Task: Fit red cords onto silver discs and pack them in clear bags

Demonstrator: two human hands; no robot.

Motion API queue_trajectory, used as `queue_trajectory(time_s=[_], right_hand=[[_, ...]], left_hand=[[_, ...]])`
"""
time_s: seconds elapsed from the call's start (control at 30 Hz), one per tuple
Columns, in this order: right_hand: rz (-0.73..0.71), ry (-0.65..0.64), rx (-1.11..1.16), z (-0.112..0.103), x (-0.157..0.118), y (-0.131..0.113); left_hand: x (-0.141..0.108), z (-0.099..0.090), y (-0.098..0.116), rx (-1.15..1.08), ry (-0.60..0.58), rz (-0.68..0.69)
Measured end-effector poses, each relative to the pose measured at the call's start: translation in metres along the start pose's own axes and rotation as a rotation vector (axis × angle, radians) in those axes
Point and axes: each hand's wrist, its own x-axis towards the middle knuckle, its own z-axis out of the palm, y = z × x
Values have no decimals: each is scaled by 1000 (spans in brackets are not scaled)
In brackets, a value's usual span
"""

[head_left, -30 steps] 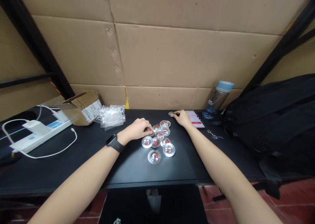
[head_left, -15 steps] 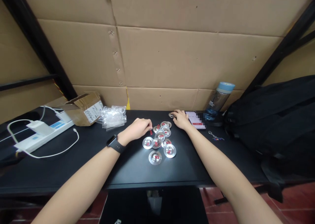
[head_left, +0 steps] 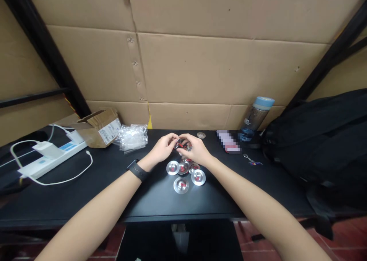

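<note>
Several round silver discs with red centres point(head_left: 183, 174) lie clustered on the black table point(head_left: 86, 188). Just above that cluster my left hand point(head_left: 164, 147) and my right hand point(head_left: 195, 150) meet, fingertips pinched together on a small red and dark piece point(head_left: 180, 143). Which hand carries its weight is hard to tell. A black watch point(head_left: 138, 170) sits on my left wrist. One lone silver disc point(head_left: 201, 135) rests farther back near the cardboard wall.
A white power strip with charger and cable point(head_left: 46, 158), an open cardboard box point(head_left: 99, 127) and clear plastic bags point(head_left: 132, 136) sit left. A phone point(head_left: 228, 141), a blue-capped bottle point(head_left: 255, 117), a keychain point(head_left: 250, 161) and a black backpack point(head_left: 318, 138) lie right.
My right hand left the lone disc at the back and came in to meet my left hand. My left hand lifted a small red piece off the cluster.
</note>
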Motion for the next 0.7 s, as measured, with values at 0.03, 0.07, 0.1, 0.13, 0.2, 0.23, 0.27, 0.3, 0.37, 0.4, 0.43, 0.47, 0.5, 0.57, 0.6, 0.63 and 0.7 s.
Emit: queue_trajectory(time_s=[0.03, 0.07, 0.1, 0.13, 0.2, 0.23, 0.27, 0.3, 0.37, 0.4, 0.43, 0.47, 0.5, 0.57, 0.6, 0.63, 0.7], right_hand=[[-1, 29, -8, 2, 0, 0], [-12, 53, -20, 3, -1, 1], [-33, 69, -33, 4, -1, 2], [-61, 76, -44, 4, -1, 3], [-114, 78, -57, 4, -1, 4], [-134, 72, -63, 4, -1, 4], [-146, 67, -70, 4, -1, 4], [-151, 64, -79, 5, -1, 4], [-142, 57, -96, 4, -1, 3], [-132, 52, -102, 4, -2, 3], [-122, 48, -105, 4, -1, 3], [-116, 41, -108, 3, -1, 3], [-113, 34, -112, 2, -1, 3], [-114, 24, -118, 2, 0, 6], [-112, 22, -114, 1, 1, 8], [-105, 20, -106, 1, 2, 11], [-78, 25, -86, -2, 4, 21]], left_hand=[[0, 2, 0, -36, 2, 2], [-1, 3, -1, -64, 13, 6], [-1, 5, -1, -79, 28, 9], [-2, 5, -1, -80, 47, 11], [-3, 7, -1, -54, 75, 13], [-3, 7, 0, -37, 88, 12], [-4, 8, 0, -21, 100, 10], [-4, 9, 1, -8, 111, 7], [-5, 10, 3, 15, 129, 1], [-5, 11, 5, 36, 135, -1], [-5, 12, 7, 66, 139, 1], [-6, 12, 8, 105, 139, 10], [-6, 12, 10, 151, 135, 29], [-5, 11, 11, 246, 119, 93], [-4, 10, 11, 290, 111, 129], [-3, 9, 10, 329, 110, 161], [0, 6, 3, 396, 129, 192]])
